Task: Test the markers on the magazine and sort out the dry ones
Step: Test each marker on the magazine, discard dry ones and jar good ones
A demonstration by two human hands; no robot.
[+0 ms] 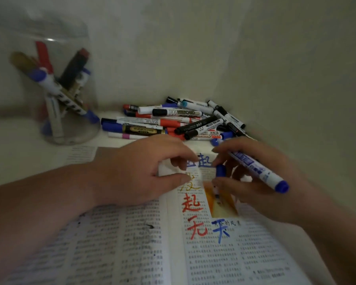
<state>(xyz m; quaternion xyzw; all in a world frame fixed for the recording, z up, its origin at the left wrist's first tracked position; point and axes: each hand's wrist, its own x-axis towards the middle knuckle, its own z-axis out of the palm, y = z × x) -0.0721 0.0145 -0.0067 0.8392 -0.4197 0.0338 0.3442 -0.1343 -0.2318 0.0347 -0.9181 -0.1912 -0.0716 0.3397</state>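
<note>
An open magazine [224,262] lies in front of me, its right page marked with red, blue and yellowish characters. My right hand [253,182] grips a blue whiteboard marker [257,169] across its fingers, and its fingertips pinch the loose blue cap [220,170] over the page. My left hand [144,171] rests on the magazine's top edge with fingers spread and holds nothing. Behind the magazine lies a pile of markers [177,122] in black, red and blue.
A clear plastic jar [74,128] stands at the back left with several markers inside. Walls close in behind and to the right, forming a corner by the pile. The white table surface [14,153] shows left of the magazine.
</note>
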